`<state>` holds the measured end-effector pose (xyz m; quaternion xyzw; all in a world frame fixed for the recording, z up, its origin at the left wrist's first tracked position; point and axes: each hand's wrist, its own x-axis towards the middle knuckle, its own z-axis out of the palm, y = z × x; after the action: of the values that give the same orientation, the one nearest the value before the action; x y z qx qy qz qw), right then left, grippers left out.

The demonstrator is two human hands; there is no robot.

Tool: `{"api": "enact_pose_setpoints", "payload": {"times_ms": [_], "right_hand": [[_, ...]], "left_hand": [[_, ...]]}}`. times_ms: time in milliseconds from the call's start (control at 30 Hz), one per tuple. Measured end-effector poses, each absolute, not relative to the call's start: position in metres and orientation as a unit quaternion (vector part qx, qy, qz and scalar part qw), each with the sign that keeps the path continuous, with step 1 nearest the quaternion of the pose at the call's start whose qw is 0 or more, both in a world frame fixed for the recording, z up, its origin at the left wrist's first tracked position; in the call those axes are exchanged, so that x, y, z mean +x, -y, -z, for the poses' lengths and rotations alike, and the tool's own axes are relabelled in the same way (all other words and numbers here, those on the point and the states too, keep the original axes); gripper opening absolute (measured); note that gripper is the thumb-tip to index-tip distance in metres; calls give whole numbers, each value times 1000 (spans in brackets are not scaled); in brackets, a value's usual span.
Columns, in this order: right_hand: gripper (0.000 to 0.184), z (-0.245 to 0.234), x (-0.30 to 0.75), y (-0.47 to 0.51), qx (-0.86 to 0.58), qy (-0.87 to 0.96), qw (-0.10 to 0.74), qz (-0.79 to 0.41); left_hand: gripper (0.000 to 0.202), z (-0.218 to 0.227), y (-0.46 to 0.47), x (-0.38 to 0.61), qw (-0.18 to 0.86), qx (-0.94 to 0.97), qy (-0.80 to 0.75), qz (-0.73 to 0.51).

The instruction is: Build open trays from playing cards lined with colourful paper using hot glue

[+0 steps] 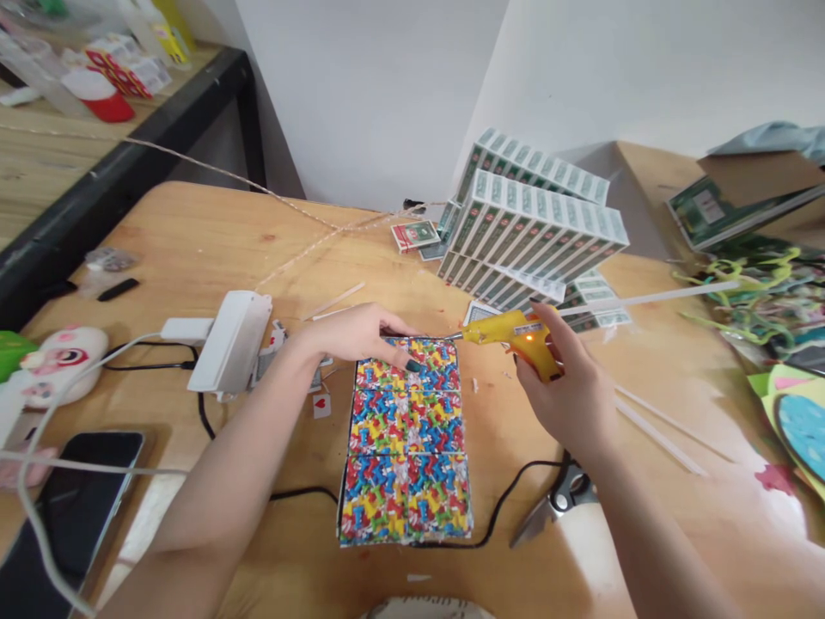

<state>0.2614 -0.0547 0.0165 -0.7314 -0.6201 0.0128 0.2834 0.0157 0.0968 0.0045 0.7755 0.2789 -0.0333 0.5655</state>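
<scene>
A rectangular block (407, 434) covered in colourful patterned panels lies on the wooden table in front of me. My left hand (369, 334) grips its far edge, with the thumb, its nail dark, on the patterned top and the other fingers partly hidden beyond the edge. My right hand (571, 387) is closed around a yellow hot glue gun (499, 330), whose orange light is lit. The metal nozzle points left and meets the block's far edge near my left fingers; whether it touches is unclear. A long translucent glue stick (650, 297) sticks out of the gun's back.
Stacked green-and-white card boxes (534, 228) stand behind the glue gun. Scissors (558, 503) and a black cable (496, 507) lie right of the block. To the left are a white power strip (232, 340) and a phone (77, 516). Spare glue sticks (661, 437) lie at right.
</scene>
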Motion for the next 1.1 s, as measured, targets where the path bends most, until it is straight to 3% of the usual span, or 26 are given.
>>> {"api": "enact_pose_setpoints", "payload": {"times_ms": [200, 467, 600, 700, 900, 1000, 1100], "right_hand": [[57, -25, 261, 56, -738, 621, 264, -3], [56, -32, 262, 70, -755, 612, 213, 97], [75, -8, 274, 84, -838, 490, 233, 52], [74, 21, 278, 90, -872, 438, 217, -35], [77, 50, 271, 94, -893, 406, 194, -24], [78, 45, 271, 91, -882, 409, 232, 24], [59, 33, 263, 76, -814, 455, 361, -5]], "left_hand": [[46, -2, -96, 16, 579, 765, -282, 24], [48, -2, -97, 16, 579, 764, -284, 26], [45, -9, -94, 18, 587, 754, -294, 24], [43, -11, -89, 19, 575, 751, -324, 10], [50, -2, -78, 16, 599, 704, -381, -31], [50, 3, -73, 17, 639, 646, -413, -57], [48, 5, -68, 18, 657, 609, -437, -82]]}}
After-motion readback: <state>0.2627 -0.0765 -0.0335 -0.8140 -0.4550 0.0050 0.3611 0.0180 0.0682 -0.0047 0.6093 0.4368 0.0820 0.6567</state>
